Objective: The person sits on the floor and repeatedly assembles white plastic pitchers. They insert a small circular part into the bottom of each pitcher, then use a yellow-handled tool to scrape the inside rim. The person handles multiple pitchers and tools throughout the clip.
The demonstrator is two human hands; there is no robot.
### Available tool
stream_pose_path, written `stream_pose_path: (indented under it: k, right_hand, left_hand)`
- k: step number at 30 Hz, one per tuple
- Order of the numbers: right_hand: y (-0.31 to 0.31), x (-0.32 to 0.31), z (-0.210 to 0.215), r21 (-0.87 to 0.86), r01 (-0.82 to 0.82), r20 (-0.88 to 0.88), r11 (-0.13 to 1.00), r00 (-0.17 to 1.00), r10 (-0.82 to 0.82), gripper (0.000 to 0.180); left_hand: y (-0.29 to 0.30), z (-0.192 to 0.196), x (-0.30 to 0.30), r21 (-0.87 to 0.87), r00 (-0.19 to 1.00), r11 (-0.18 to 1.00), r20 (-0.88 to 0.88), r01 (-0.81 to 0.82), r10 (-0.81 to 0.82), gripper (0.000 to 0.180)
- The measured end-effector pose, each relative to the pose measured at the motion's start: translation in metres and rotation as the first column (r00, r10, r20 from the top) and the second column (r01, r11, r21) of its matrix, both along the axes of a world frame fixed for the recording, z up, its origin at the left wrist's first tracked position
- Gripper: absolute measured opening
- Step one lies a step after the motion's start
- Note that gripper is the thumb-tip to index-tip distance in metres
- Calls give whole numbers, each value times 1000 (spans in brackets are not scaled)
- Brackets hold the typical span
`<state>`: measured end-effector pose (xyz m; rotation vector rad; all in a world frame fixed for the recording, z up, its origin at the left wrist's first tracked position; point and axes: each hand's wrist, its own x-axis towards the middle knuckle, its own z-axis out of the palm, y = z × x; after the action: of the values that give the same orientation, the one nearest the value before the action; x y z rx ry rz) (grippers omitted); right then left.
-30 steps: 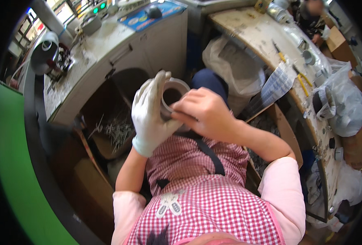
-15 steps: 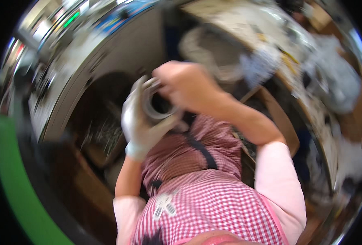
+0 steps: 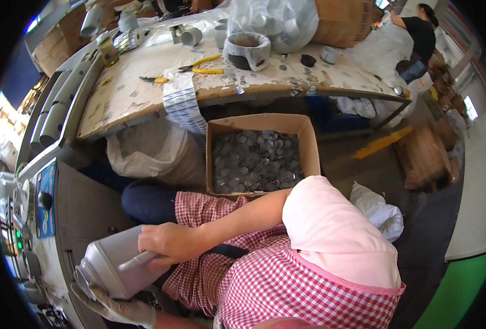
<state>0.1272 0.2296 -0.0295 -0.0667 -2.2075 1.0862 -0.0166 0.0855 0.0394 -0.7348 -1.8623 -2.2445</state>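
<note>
A grey plastic container [image 3: 114, 260] with a stepped, ringed neck lies tilted at the lower left, by my lap. My left hand [image 3: 114, 308], in a pale glove, is curled round its neck end from below. My bare right hand [image 3: 169, 245] lies across the container's side, closed on a light grey stick-like handle [image 3: 137, 261] with a rounded end. Whether this handle belongs to the container or is a separate tool, I cannot tell. Ahead of my knees, an open cardboard box [image 3: 310, 148] holds a heap of small dark grey discs.
A worktable [image 3: 128, 90] bears yellow-handled pliers [image 3: 199, 64], a bag-lined black pot [image 3: 247, 50] and bagged grey parts. Under it stands a white sack [image 3: 152, 151]. A grey cabinet [image 3: 86, 200] is at my left. Another person [image 3: 416, 38] is at the far right.
My view has swung to the right, bringing the box and worktable ahead. Both hands, with the container, now sit at the lower left; earlier my right hand was at a round opening.
</note>
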Motion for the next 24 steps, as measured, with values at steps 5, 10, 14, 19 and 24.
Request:
stream_pose_path:
  k: [5,10,14,19,24]
  right_hand:
    - [5,-15,11,-151,82,-148,985,983,-104,28]
    - [17,-36,43,-792,-152,-129,592,988,81,35]
    - [-33,-88,50,-868,-315,-238,385,943,234,31]
    - [-75,-149,43,-760,-364,71,538,777,626,38]
    - [-63,-284,102,-154,-297,204,942,924,324,38]
  left_hand:
    - [-25,-17,-5,-331,992,935,-59,-123,110,49]
    - [-109,-72,13,-351,978,936,197,4,69,30]
    - [-140,-92,31,4,753,861,481,509,-448,60]
    - [-152,-100,-2,853,606,516,453,-81,-653,61]
    - [-196,-117,-24,730,745,684,455,2,-488,57]
